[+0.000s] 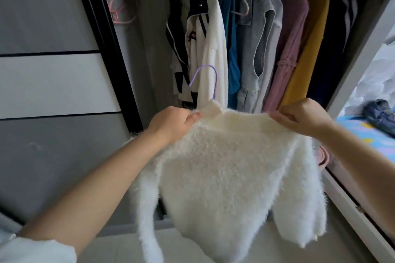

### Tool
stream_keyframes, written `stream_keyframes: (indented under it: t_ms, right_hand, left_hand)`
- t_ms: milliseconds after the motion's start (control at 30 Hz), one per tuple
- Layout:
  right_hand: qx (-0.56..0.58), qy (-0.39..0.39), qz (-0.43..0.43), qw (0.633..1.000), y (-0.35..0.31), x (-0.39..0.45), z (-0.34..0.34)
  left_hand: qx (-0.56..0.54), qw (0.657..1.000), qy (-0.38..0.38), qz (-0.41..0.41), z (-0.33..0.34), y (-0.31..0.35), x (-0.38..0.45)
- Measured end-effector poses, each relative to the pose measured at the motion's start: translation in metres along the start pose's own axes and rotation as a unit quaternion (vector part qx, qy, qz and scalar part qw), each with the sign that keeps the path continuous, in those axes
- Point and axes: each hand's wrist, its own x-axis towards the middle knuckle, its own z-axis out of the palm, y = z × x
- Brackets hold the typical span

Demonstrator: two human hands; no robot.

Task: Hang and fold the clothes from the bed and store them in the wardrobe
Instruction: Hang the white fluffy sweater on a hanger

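Open wardrobe (352, 53), rail already full of hung clothes (267, 38). In front: sweater (224, 166) on purple hanger (210, 80), left hand (171, 123) and right hand (303, 116) pinching its shoulders. Not yet on rail. Jeans (379, 113) waiting on bed (361, 134).

— Where is the sweater (230, 168)?
— In front of the open wardrobe (363, 34), between the left hand (171, 124) and right hand (303, 116), which grip its shoulders.
— And the hanger hook (206, 80)?
— It rises from the collar, before the hanging clothes (267, 38).
— The bed (367, 136)?
— At the right, with a garment (380, 113) on it.
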Motion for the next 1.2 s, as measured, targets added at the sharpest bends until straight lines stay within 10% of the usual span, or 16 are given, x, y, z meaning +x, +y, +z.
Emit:
stream_keyframes:
  t_ms: [233, 400, 567, 700, 867, 1200]
  right_hand:
    - [0.1, 0.207, -0.04, 0.972, -0.079, 0.032, 0.021]
    - [0.283, 0.041, -0.001, 0.958, -0.046, 0.005, 0.002]
    - [0.199, -0.19, 0.265, 0.924, -0.006, -0.011, -0.005]
    - [0.245, -0.231, 0.365, 0.868, -0.012, -0.004, 0.011]
    - [0.13, -0.319, 0.289, 0.893, -0.051, -0.004, 0.015]
    - [0.156, -0.183, 0.245, 0.939, -0.082, 0.022, 0.027]
  left_hand:
    - [-0.066, 0.994, 0.054, 0.071, 0.004, 0.03, 0.009]
    - [-0.167, 0.974, 0.142, 0.053, -0.012, -0.011, 0.004]
    - [-0.211, 0.965, 0.15, 0.029, -0.02, -0.031, 0.003]
    - [-0.214, 0.971, 0.095, 0.045, -0.026, -0.034, 0.01]
    - [-0.145, 0.987, 0.053, 0.047, -0.023, -0.046, 0.01]
    - [-0.143, 0.987, 0.037, 0.055, -0.014, -0.041, 0.006]
